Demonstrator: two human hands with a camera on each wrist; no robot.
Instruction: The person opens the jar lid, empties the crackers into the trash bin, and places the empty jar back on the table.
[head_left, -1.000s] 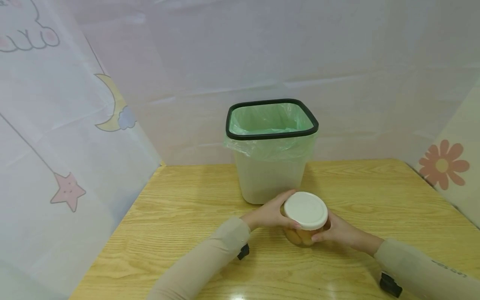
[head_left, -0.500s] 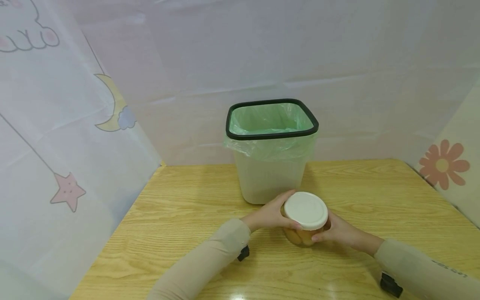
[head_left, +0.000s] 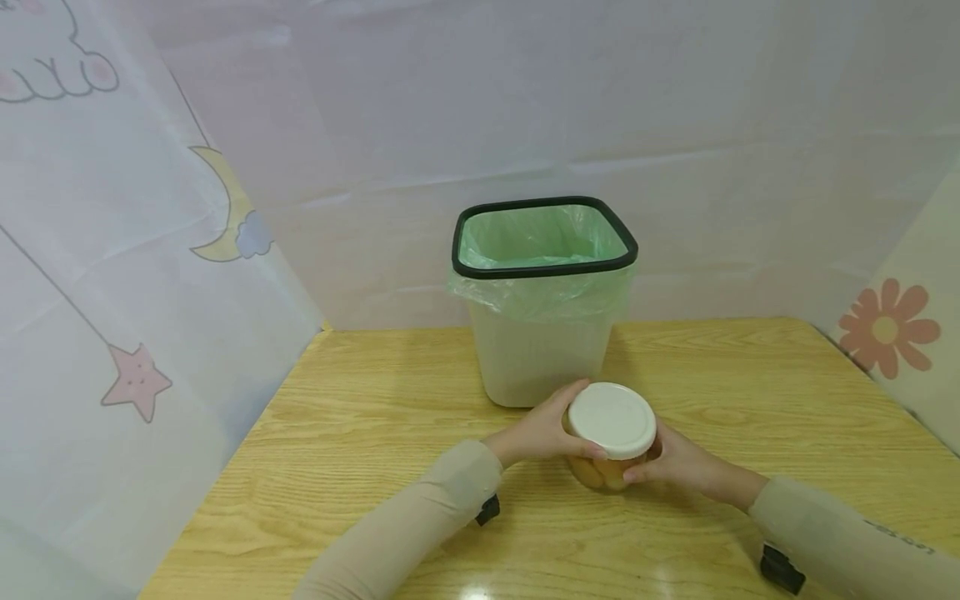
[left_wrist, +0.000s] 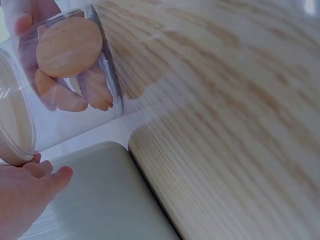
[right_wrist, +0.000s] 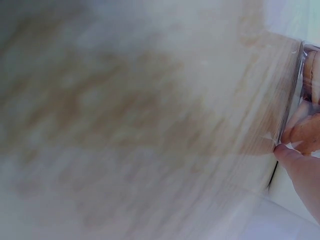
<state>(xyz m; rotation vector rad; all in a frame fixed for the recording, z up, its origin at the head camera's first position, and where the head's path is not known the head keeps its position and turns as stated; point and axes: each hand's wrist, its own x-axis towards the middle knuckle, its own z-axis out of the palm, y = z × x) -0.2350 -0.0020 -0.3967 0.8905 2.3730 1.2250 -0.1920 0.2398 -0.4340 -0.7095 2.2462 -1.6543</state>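
Between both hands stands a clear plastic jar (left_wrist: 75, 125) with a round white lid (head_left: 611, 419). Inside it are several tan, rounded pieces (left_wrist: 70, 45) that look like biscuits. My left hand (head_left: 543, 429) grips the lid's rim from the left, its thumb along the near edge and its fingers round the far side. From the right, my right hand (head_left: 678, 462) holds the jar's body below the lid, thumb on the near wall. In the right wrist view, a fingertip of the right hand (right_wrist: 300, 175) lies at the jar's bottom edge.
A pale waste bin (head_left: 543, 350) with a black rim and a green bag (head_left: 536, 237) stands close behind the jar. The wooden table (head_left: 375, 408) reaches back to a printed fabric wall (head_left: 360, 125). Black wrist devices (head_left: 487, 508) hang under both sleeves.
The left thumb has crept slightly to the right along the lid's near rim, and the left sleeve has shifted a little. The right hand and the jar stay where they were.
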